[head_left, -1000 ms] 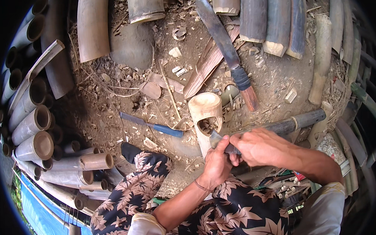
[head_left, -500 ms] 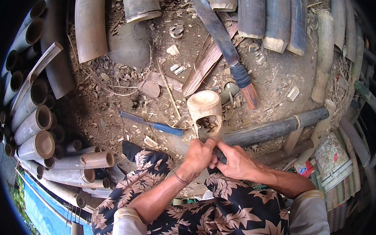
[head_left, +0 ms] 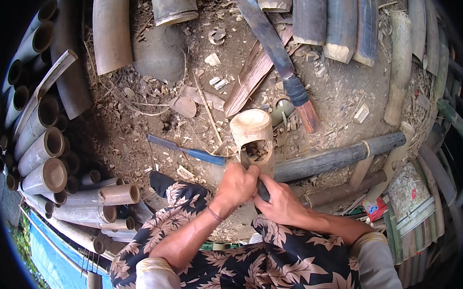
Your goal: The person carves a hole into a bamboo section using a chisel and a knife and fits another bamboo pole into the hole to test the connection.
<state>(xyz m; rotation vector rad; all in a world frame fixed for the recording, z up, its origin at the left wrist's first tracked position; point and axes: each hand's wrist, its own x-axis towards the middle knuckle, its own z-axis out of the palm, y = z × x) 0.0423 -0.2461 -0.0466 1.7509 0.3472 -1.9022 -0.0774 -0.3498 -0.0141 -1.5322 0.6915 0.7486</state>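
A pale bamboo section (head_left: 251,124) with a large opening cut in its side stands in front of me. Curled bits show inside the opening. Both my hands are at its near side, close together. My left hand (head_left: 238,183) is closed round the front part of a knife, and a narrow strip of its blade (head_left: 244,155) shows at the opening's left edge. My right hand (head_left: 281,200) wraps the dark handle (head_left: 263,190), its thumb pointing forward beside my left fingers. Most of the knife is hidden by my hands.
A blue-handled chisel-like tool (head_left: 205,156) lies to the left. Beyond the section rests a long machete (head_left: 273,39) on a split husk (head_left: 244,89). A dark bamboo pole (head_left: 340,156) lies right; cut bamboo tubes (head_left: 51,174) are stacked left. Chips litter the ground.
My hands have shifted slightly left and downward, with the left wrist turned a little. More of the blade shows at the opening's left edge. The bamboo section has hardly moved.
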